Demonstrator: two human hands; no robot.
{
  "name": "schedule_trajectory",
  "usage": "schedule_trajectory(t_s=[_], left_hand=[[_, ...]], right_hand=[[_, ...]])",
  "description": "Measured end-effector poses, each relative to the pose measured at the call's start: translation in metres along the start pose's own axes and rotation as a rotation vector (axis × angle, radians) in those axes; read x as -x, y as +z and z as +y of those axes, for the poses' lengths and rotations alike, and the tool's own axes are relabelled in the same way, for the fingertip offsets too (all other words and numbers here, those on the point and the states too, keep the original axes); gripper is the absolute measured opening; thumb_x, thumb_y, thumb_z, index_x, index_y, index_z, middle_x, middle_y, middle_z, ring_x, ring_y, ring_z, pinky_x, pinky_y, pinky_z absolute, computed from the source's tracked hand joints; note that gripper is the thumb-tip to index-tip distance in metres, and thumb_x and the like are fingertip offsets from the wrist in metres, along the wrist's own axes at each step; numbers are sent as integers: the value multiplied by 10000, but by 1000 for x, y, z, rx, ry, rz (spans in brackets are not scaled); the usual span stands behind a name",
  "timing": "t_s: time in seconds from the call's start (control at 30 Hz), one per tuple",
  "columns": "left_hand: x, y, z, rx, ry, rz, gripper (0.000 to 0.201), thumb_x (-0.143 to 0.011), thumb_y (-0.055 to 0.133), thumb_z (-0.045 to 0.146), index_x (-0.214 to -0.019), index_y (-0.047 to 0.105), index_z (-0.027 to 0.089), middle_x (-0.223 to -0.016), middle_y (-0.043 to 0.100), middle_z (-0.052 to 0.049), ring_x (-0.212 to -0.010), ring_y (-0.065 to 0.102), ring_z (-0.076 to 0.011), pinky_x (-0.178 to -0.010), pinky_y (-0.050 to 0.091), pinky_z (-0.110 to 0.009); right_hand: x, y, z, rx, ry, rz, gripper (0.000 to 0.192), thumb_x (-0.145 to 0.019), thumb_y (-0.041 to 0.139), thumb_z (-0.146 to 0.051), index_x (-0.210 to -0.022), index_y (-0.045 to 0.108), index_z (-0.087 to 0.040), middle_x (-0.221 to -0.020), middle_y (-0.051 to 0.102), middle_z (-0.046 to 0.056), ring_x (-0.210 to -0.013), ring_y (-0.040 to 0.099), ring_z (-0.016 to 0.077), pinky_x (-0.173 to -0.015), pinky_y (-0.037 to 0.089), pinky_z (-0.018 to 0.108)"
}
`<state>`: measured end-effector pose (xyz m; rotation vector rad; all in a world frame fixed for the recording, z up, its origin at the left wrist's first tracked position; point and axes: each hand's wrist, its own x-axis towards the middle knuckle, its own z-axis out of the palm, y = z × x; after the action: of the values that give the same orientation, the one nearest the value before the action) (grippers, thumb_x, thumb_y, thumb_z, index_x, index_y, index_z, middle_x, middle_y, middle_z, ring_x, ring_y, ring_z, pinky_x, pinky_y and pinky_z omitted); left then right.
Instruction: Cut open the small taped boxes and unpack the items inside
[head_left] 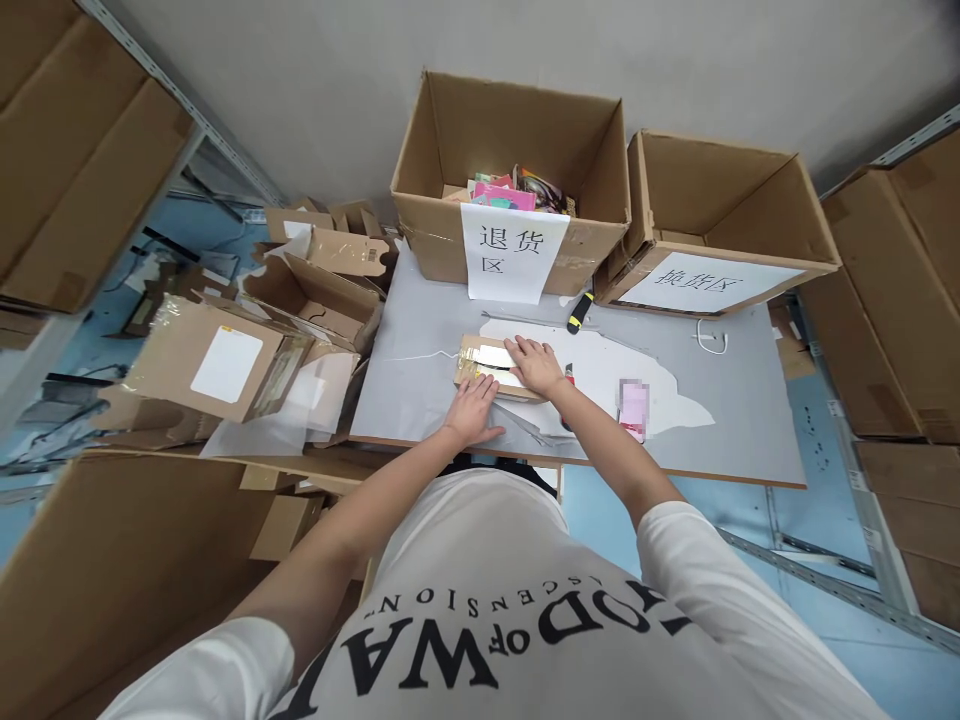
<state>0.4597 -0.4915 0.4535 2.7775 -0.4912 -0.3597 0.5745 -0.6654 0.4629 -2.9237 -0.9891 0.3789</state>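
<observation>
A small flat cardboard parcel (pixel 480 358) with clear tape and a white label lies on the grey table (pixel 420 380). My right hand (pixel 534 364) rests flat on the parcel's right end, fingers spread. My left hand (pixel 472 408) lies at the parcel's near edge, palm down, touching the box and the tabletop. Neither hand grips anything. A small red-handled tool (pixel 569 377) lies just right of my right wrist, partly hidden.
At the table's back stand an open carton (pixel 517 150) holding colourful packets, with a white paper sign, and an empty carton (pixel 720 215) with a sign. A yellow-black knife (pixel 579 312), a pink item (pixel 634 408), a white hook (pixel 711 340). Opened boxes (pixel 225 360) pile left.
</observation>
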Motion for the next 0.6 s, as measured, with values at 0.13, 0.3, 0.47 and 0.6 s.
schedule_trajectory(t_s=[0.13,0.3,0.47,0.6], left_hand=[[2,2,-4,-8,32,12,979,-686,632,567,-1456,266,85,-1519,278,-160,-1420,194,-310,-1157,101,-474],[4,3,-6,-10,62,10,982,-693,626,550,-1475,222,114,-1539,227,-156,-1432,153,-310,-1150,114,-470],[6,5,-7,-11,60,4,998,-693,622,552,-1482,200,111,-1545,206,-161,-1431,152,-319,-1149,110,-479],[11,9,-7,-12,73,4,1003,-702,616,554,-1482,188,92,-1545,202,-164,-1436,135,-310,-1154,107,-469]], right_hand=[[1,2,-5,60,-58,6,547,-948,301,-258,-1471,246,-107,-1526,240,202,-1360,257,376,-1050,215,597],[-1,-1,-2,112,-143,-60,538,-907,212,-88,-1436,277,-18,-1496,277,245,-1357,287,367,-1043,273,557],[-10,-21,6,76,-154,-141,482,-909,232,-99,-1368,375,-59,-1392,446,235,-1210,488,319,-942,406,462],[-27,-45,24,-32,-48,-190,376,-944,307,-232,-1250,492,-117,-1086,664,173,-975,615,284,-831,442,376]])
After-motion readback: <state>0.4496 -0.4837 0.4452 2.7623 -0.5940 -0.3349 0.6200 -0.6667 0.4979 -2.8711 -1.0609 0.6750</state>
